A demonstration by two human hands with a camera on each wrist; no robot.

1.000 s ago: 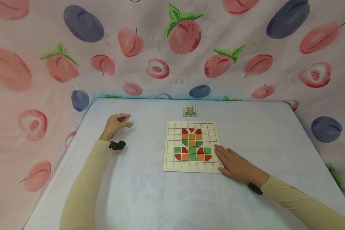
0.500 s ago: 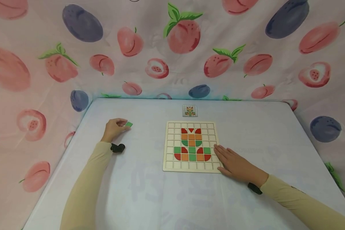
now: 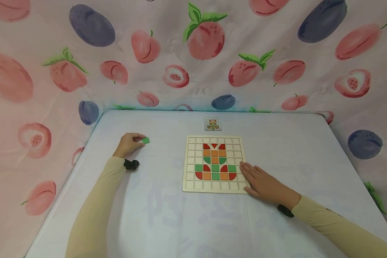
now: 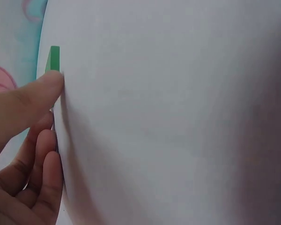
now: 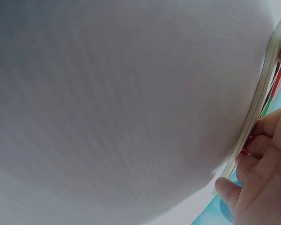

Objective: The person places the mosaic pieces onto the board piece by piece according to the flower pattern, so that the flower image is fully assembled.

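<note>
My left hand [image 3: 129, 144] pinches a small green square tile [image 3: 146, 140] between thumb and fingers, over the left part of the table. In the left wrist view the green tile [image 4: 55, 58] sticks out past the thumb, edge-on. My right hand [image 3: 266, 186] rests its straight fingers on the right edge of a wooden grid board [image 3: 193, 189]. Red, orange and green tiles [image 3: 215, 167] lie in the board's squares and form a flower shape. Seen from the right wrist, the board's side edge [image 5: 257, 96] runs beside the fingers.
Behind the board lies a small card [image 3: 213, 124] printed with a flower pattern on a grid. A white cloth covers the table [image 3: 167, 222]. Fruit-printed cloth walls [image 3: 177, 43] stand at the back and both sides.
The left hand has stayed in about the same place while the green tile turned in its fingers, now showing its flat face. The right hand and board have kept still.
</note>
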